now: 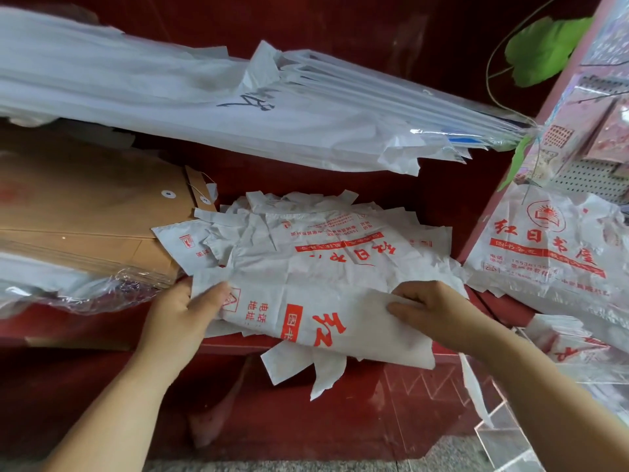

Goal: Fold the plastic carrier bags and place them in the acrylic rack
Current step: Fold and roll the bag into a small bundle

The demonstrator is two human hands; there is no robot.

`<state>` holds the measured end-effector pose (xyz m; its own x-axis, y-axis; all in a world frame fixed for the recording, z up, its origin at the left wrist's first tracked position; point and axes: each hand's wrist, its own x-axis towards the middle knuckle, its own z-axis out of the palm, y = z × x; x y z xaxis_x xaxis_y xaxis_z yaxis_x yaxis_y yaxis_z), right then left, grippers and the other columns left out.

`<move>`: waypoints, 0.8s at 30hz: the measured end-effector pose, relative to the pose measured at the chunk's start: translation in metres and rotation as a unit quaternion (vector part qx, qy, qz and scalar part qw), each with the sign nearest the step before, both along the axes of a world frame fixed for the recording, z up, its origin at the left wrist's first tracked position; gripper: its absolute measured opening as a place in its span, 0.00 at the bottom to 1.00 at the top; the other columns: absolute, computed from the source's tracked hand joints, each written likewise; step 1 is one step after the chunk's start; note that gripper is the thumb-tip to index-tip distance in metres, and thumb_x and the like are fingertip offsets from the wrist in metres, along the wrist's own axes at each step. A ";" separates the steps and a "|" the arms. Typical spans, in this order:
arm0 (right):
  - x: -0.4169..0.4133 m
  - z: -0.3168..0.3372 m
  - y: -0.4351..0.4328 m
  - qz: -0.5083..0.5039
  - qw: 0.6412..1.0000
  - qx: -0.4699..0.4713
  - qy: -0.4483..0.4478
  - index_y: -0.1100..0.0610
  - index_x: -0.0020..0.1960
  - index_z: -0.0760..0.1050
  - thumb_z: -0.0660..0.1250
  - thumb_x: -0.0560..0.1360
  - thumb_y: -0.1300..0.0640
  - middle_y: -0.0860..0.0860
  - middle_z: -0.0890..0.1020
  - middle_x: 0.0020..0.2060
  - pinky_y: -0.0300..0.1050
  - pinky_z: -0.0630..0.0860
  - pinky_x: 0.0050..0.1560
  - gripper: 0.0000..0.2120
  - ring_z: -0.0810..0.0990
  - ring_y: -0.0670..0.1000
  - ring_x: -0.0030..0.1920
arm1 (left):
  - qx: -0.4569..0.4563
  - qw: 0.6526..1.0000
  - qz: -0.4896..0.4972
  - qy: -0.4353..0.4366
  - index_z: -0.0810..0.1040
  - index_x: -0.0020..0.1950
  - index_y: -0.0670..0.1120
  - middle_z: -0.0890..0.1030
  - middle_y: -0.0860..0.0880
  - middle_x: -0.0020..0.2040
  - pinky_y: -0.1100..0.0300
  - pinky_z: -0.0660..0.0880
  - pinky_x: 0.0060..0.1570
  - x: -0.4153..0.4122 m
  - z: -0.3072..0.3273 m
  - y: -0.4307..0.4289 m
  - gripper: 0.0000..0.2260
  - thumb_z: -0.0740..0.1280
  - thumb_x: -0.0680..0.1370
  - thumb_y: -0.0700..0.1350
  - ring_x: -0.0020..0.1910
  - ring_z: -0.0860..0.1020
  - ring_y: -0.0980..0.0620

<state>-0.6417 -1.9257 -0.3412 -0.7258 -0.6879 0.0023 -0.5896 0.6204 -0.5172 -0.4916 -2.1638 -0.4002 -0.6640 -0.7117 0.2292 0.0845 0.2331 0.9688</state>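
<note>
1. The top carrier bag (326, 301) lies at the frame's six o'clock, on a loose pile of bags (316, 229) on the red shelf (68, 323), with its handles hanging over the front edge. The left hand (190, 308) grips its nine o'clock edge, thumb on top and fingers underneath. The right hand (432, 308) has its fingers curled, pinching a turned-over flap at three o'clock.
2. Risk: the film looks thin and slippery, so a fold may spring open once either pinch slackens.
3. Risk: the bag rests directly on the pile, so lifting it could drag the bags underneath forward and off the ledge.
4. Risk: the dangling handles could catch on the shelf edge and skew the fold.
5. Risk: the creases are already crumpled, so an uneven fold would probably sit badly in the rack.
6. The acrylic rack (503, 430) stands at four o'clock, well apart from the hands. White and red bags (565, 349) show behind its clear wall, though whether they are folded cannot be told.
7. At nine o'clock, clear wrap holds a stack of brown envelopes (85, 216).
</note>
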 end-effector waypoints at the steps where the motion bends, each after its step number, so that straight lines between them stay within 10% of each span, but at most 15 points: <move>1: -0.004 0.003 -0.006 0.001 1.000 0.019 -0.006 0.55 0.40 0.74 0.61 0.77 0.58 0.47 0.74 0.34 0.32 0.65 0.32 0.08 0.71 0.45 0.34 | -0.001 1.000 0.029 -0.004 0.77 0.42 0.47 0.81 0.59 0.36 0.70 0.73 0.37 -0.001 0.000 0.002 0.02 0.69 0.74 0.42 0.41 0.80 0.58; 17: -0.045 -0.008 -0.074 0.000 0.982 0.177 0.073 0.59 0.61 0.71 0.51 0.81 0.55 0.54 0.75 0.56 0.40 0.65 0.46 0.15 0.73 0.54 0.52 | -0.205 0.940 0.178 -0.208 0.78 0.45 0.40 0.81 0.38 0.43 0.54 0.67 0.38 -0.014 -0.005 -0.022 0.15 0.61 0.77 0.52 0.43 0.76 0.39; 21: -0.055 -0.013 -0.084 0.006 0.979 0.190 0.071 0.59 0.63 0.70 0.52 0.81 0.56 0.56 0.75 0.60 0.39 0.66 0.49 0.15 0.74 0.55 0.57 | -0.113 0.978 0.101 -0.141 0.77 0.51 0.45 0.81 0.47 0.44 0.57 0.69 0.38 -0.010 -0.002 -0.022 0.26 0.64 0.66 0.65 0.45 0.78 0.45; 24: -0.066 -0.017 -0.087 0.003 0.980 0.194 0.049 0.59 0.63 0.71 0.55 0.80 0.56 0.55 0.75 0.59 0.31 0.65 0.37 0.14 0.72 0.51 0.49 | 0.031 0.996 0.041 -0.071 0.71 0.57 0.53 0.77 0.58 0.42 0.67 0.67 0.37 0.001 0.006 -0.020 0.18 0.71 0.70 0.52 0.41 0.76 0.61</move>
